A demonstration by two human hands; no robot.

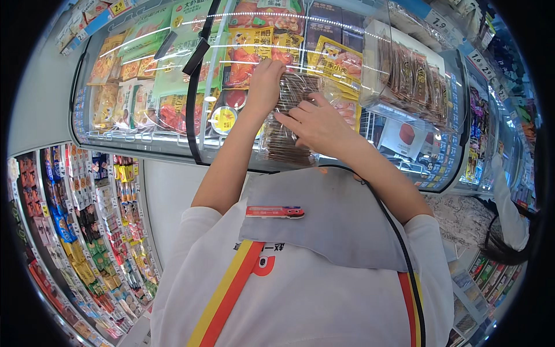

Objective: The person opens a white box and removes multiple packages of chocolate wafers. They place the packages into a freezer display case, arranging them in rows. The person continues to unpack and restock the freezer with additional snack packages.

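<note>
A clear plastic bag of brown, thin packets stacked in rows (288, 145) lies on the glass top of a chest freezer, close to the apron. My left hand (266, 82) rests at the bag's far left corner, its fingers bent over the edge; whether it grips the plastic cannot be told. My right hand (318, 123) lies over the bag's right side with fingers spread, touching the wrap. Right of the bag, a clear acrylic box (368, 93) on the glass holds similar brown packets (418, 78) standing in a row.
Under the glass are yellow frozen food bags (334, 60), green bags (182, 56) and round tubs (224, 120). A black strap (195, 99) crosses the freezer on the left. Snack shelves (86, 208) stand lower left. Another person's white sleeve (507, 208) shows at the right.
</note>
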